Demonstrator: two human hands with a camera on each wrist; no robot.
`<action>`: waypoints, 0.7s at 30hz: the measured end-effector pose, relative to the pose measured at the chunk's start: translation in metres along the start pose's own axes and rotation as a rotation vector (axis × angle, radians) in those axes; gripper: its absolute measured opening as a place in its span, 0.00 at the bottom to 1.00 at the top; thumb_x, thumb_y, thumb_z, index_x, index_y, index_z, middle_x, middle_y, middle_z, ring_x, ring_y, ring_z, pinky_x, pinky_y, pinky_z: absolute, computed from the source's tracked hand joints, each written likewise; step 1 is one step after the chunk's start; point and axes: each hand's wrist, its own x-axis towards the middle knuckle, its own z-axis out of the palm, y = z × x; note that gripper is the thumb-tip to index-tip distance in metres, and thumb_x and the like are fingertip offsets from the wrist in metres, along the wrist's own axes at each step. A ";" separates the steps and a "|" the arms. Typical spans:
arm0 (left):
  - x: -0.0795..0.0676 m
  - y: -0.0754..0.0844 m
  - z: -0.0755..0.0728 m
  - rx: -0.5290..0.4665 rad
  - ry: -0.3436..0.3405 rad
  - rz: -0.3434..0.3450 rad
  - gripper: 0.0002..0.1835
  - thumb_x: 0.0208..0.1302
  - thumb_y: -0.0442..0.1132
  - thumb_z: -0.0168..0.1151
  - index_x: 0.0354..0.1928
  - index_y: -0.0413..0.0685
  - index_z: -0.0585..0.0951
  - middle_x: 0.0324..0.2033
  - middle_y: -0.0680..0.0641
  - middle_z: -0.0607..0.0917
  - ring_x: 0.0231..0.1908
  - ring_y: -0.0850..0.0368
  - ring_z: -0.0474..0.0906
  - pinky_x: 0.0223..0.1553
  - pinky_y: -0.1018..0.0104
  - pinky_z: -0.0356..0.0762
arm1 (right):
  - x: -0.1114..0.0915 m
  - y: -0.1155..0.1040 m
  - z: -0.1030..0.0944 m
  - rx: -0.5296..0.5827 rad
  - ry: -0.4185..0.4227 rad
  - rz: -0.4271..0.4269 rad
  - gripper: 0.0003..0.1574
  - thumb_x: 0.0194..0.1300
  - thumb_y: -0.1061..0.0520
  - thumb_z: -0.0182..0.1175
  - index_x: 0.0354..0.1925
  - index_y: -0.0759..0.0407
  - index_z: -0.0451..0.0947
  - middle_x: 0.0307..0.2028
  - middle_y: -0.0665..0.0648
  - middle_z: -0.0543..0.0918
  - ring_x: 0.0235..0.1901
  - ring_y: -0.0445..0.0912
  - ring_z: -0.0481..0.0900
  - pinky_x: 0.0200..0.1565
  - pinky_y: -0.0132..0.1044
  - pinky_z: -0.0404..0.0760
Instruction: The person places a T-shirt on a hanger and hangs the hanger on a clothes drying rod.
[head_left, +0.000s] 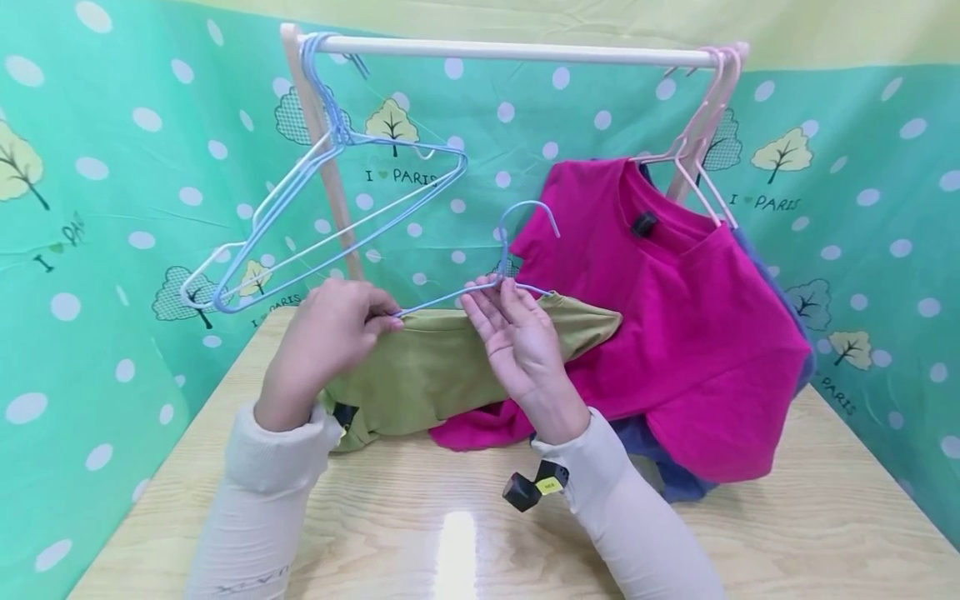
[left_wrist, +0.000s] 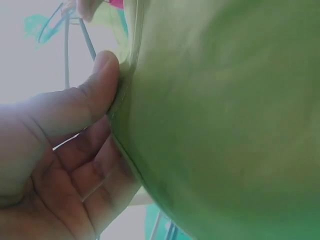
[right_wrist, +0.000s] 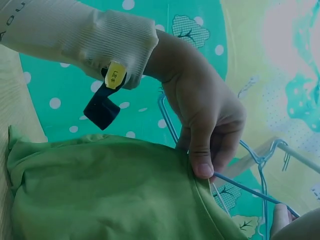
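An olive-green garment [head_left: 442, 367] hangs from a blue wire hanger [head_left: 450, 297], above the table. My left hand [head_left: 330, 342] pinches the garment's edge together with the hanger's left arm; in the left wrist view the thumb [left_wrist: 102, 75] presses the hem of the cloth. Close to the base of the hook, my right hand [head_left: 521, 333] holds the hanger between thumb and fingertips, palm turned up. The hook points up and curves to the right. At the right, the hanger's other arm enters the garment's neckline and is partly hidden.
A rack with a white rail [head_left: 510, 50] stands behind. Several blue and white hangers [head_left: 337, 150] hang at its left. A magenta top [head_left: 675, 317] hangs at right on pink hangers [head_left: 705, 125], over a dark blue garment [head_left: 660, 458]. The wooden table [head_left: 390, 525] lies below.
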 end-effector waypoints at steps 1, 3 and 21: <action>0.001 -0.002 0.000 -0.016 -0.011 -0.003 0.03 0.61 0.37 0.76 0.36 0.47 0.92 0.29 0.51 0.89 0.30 0.50 0.77 0.33 0.57 0.75 | -0.001 0.000 0.001 0.000 0.008 0.000 0.16 0.81 0.61 0.49 0.38 0.60 0.82 0.40 0.57 0.86 0.46 0.50 0.86 0.61 0.48 0.79; 0.001 -0.008 -0.001 -0.053 -0.026 0.003 0.05 0.61 0.37 0.75 0.38 0.46 0.91 0.30 0.50 0.89 0.31 0.52 0.80 0.34 0.57 0.79 | -0.002 -0.001 0.003 -0.004 0.021 0.001 0.15 0.81 0.61 0.49 0.39 0.60 0.81 0.40 0.57 0.86 0.46 0.51 0.86 0.61 0.48 0.79; -0.003 -0.060 -0.022 -0.089 -0.352 -0.177 0.32 0.81 0.62 0.37 0.44 0.43 0.83 0.21 0.50 0.65 0.31 0.51 0.71 0.38 0.56 0.67 | 0.025 -0.020 0.045 -0.199 0.082 0.097 0.12 0.80 0.60 0.49 0.43 0.65 0.77 0.45 0.63 0.83 0.48 0.52 0.84 0.58 0.43 0.82</action>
